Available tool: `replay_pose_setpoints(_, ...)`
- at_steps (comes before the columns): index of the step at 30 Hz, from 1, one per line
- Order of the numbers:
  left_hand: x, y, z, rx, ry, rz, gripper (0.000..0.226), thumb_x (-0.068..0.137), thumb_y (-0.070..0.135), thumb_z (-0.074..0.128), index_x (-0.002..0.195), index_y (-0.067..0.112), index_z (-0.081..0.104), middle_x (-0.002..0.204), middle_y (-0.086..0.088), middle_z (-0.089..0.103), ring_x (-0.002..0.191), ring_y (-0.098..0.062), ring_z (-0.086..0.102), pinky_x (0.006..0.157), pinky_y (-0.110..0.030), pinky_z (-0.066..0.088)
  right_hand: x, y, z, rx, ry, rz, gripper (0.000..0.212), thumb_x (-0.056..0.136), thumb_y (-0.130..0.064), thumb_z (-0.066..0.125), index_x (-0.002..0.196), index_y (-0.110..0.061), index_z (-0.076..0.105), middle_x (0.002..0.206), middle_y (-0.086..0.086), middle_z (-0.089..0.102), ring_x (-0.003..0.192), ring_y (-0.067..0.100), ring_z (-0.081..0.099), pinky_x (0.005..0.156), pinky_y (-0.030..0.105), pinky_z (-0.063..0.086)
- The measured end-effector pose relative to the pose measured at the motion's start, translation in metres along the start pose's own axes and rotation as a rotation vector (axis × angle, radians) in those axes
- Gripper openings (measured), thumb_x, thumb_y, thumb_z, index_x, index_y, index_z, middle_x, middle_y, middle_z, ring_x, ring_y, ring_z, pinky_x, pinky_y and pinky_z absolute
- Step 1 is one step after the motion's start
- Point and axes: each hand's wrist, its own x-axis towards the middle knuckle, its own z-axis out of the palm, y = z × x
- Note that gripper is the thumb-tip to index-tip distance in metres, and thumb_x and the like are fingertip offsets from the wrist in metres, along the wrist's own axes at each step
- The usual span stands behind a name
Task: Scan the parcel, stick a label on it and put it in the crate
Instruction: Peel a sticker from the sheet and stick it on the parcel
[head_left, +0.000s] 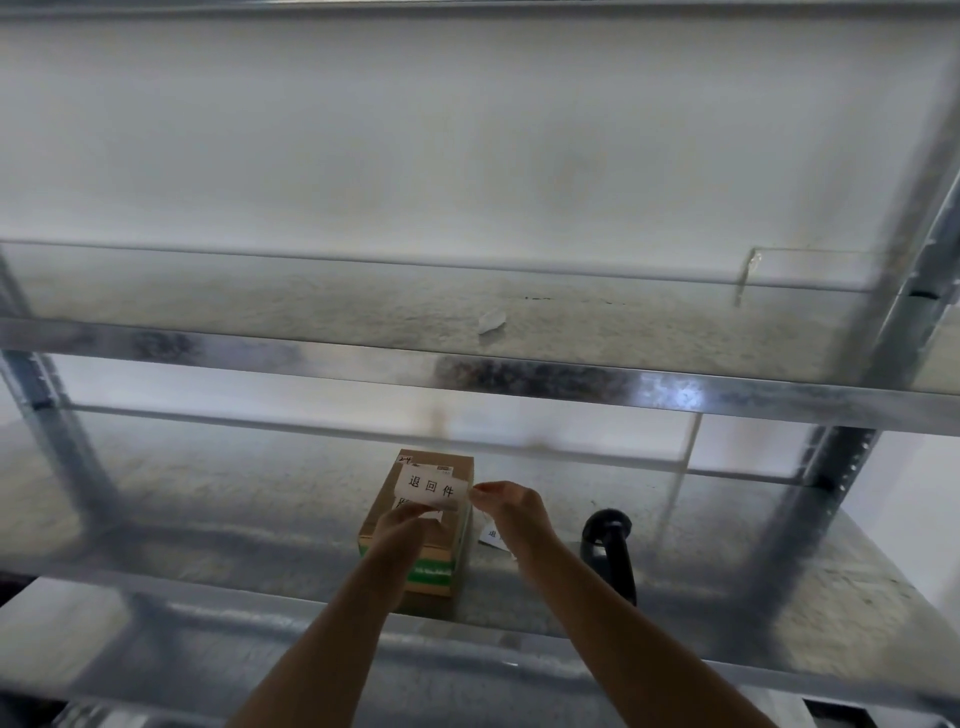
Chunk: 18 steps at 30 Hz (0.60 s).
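A brown cardboard parcel (457, 470) with a green-and-white band at its near end lies on the lower metal shelf (208, 519). Just above its top I hold a white label (431, 488) printed with three black characters. My left hand (402, 525) pinches the label's lower left edge. My right hand (506, 506) pinches its right edge. Whether the label touches the parcel, I cannot tell. A black handheld scanner (613, 545) lies on the shelf to the right of the parcel. No crate is in view.
A metal rack surrounds the work: an upper shelf beam (519, 382) crosses above the parcel and uprights (810, 499) stand at both sides. A small white slip (492, 535) lies between parcel and scanner. A scrap of clear tape (491, 321) sits on the upper shelf.
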Motion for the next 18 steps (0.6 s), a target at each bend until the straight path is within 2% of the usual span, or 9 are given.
replay_pose_setpoints(3,-0.002,-0.002,0.001,0.000,-0.020,-0.046,0.024,0.075,-0.007,0.057,0.089,0.010,0.064,0.100,-0.015,0.065,0.099,-0.032,0.058,0.096,-0.051,0.044,-0.003,-0.004,-0.004,0.036,-0.030,0.015,0.024,0.088,-0.022,0.064,0.108,-0.008,0.066,0.107,0.008,0.068,0.083,0.010,0.060,0.057,0.010,0.044)
replay_pose_setpoints(6,-0.004,-0.003,0.002,-0.009,-0.017,-0.037,0.020,0.075,-0.008,0.056,0.086,0.007,0.063,0.097,-0.015,0.064,0.097,-0.032,0.058,0.093,-0.047,0.045,-0.007,-0.006,-0.007,0.059,-0.074,0.009,0.024,0.091,-0.016,0.059,0.111,-0.004,0.064,0.109,0.009,0.067,0.077,0.005,0.057,0.051,0.006,0.042)
replay_pose_setpoints(11,-0.009,-0.002,0.005,-0.057,-0.020,-0.020,0.023,0.078,-0.012,0.052,0.076,0.010,0.059,0.083,-0.008,0.061,0.083,-0.024,0.057,0.079,-0.035,0.046,-0.013,-0.008,-0.008,0.018,-0.132,-0.015,0.024,0.091,-0.014,0.059,0.109,0.000,0.062,0.112,0.014,0.066,0.077,0.006,0.056,0.055,0.009,0.043)
replay_pose_setpoints(14,-0.003,-0.006,0.008,-0.028,-0.002,-0.040,0.027,0.079,-0.013,0.047,0.079,0.009,0.063,0.086,-0.004,0.060,0.082,-0.020,0.053,0.067,-0.027,0.041,-0.015,-0.008,-0.009,-0.002,-0.133,-0.048,0.024,0.092,-0.012,0.056,0.109,0.003,0.062,0.109,0.015,0.066,0.073,0.004,0.056,0.055,0.009,0.043)
replay_pose_setpoints(16,0.003,-0.008,0.012,0.002,0.005,-0.063,0.026,0.080,-0.011,0.046,0.083,0.009,0.064,0.089,-0.004,0.061,0.081,-0.018,0.052,0.067,-0.027,0.040,-0.016,-0.009,-0.009,-0.009,-0.123,-0.058,0.024,0.093,-0.013,0.056,0.109,0.003,0.063,0.104,0.013,0.066,0.072,0.005,0.056,0.055,0.009,0.043)
replay_pose_setpoints(18,0.010,-0.008,0.016,-0.001,0.074,-0.143,0.014,0.082,-0.004,0.052,0.086,0.006,0.061,0.097,-0.012,0.062,0.080,-0.020,0.052,0.076,-0.029,0.044,-0.016,-0.012,-0.011,0.015,-0.104,-0.050,0.024,0.093,-0.015,0.057,0.109,0.002,0.064,0.108,0.015,0.067,0.076,0.011,0.059,0.058,0.011,0.043)
